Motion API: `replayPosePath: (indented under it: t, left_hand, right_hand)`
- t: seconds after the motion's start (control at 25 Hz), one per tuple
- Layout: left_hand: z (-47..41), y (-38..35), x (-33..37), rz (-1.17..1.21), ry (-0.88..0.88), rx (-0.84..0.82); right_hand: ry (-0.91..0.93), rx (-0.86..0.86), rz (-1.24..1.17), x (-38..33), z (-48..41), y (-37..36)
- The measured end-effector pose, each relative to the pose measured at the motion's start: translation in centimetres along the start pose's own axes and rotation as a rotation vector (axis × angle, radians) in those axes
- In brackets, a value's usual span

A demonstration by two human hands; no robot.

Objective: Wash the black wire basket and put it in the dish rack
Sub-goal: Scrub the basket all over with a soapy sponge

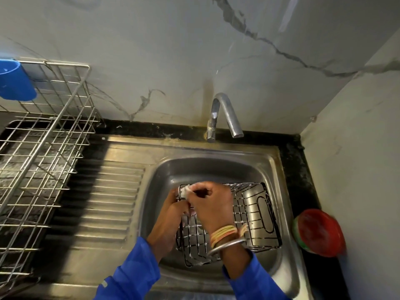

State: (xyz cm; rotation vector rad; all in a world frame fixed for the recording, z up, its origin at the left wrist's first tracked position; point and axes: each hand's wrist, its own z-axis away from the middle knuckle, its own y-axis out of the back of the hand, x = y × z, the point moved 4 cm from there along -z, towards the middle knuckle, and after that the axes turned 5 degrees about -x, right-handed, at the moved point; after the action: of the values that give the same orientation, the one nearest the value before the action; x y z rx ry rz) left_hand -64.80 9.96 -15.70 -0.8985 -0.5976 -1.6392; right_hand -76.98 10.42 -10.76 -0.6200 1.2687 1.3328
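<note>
Just below the centre of the frame, the right hand is closed over something small, pale and sudsy, pressed to the far left corner of the black wire basket; whether that is a sponge or a cloth is too blurred to tell. The left hand curls round the basket's left rim, with the fingers hidden behind the right hand, so it looks clamped on the wire but I cannot be sure how firmly. The two hands are touching at that corner.

The basket lies tilted inside the sink, lower centre-right of the frame, with foam on its grid.

Likely risks: soapy wire could slide out of the left grip and clatter against the steel bowl. The bangle and threads on the right wrist hang close to the grid and could catch on a wire. No water shows at the tap, so rinsing seems not yet done; racking the basket with suds on it would leave the job half finished.

The bowl walls hem the basket in closely on the right and near sides. Open room lies to the left, across the ribbed draining board toward the dish rack at the left edge, whose raised wire rim must be cleared. A blue cup hangs at its upper-left corner, and a red lidded tub sits just beside the sink's right rim, within knocking range.
</note>
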Motion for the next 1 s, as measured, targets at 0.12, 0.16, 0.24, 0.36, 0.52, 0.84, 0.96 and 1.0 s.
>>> replayPosePath:
  t: [0.12,0.16,0.24,0.36,0.52,0.84,0.96,1.0]
  left_hand:
    - [-0.1,0.2,0.1,0.044,-0.022,0.019]
    - [-0.2,0.6,0.0,0.049,-0.016,0.029]
    - [-0.1,1.4,0.0,0.052,-0.022,0.055]
    - [0.3,1.4,0.0,0.036,-0.073,0.065]
    - [0.6,0.9,0.4,0.024,-0.159,0.069]
    - [1.1,0.4,1.1,0.042,-0.337,0.011]
    - [1.4,0.8,0.8,0.020,-0.385,0.028]
    - [1.6,1.0,0.8,-0.013,-0.396,0.016]
  right_hand:
    - [0.063,0.060,-0.120,-0.3,-0.3,1.1]
    - [0.079,0.111,-0.099,0.3,-0.8,2.8]
    - [0.088,0.167,0.056,1.3,-1.8,5.9]
    - [0.129,0.091,0.216,2.1,-2.7,5.8]
    - [0.252,0.150,0.697,2.1,-2.8,4.2]
    - [0.549,-0.081,0.623,-1.7,1.0,-2.5]
    - [0.738,-0.158,0.720,-1.0,1.0,-2.1]
    - [0.785,-0.161,0.695,0.0,0.8,-1.1]
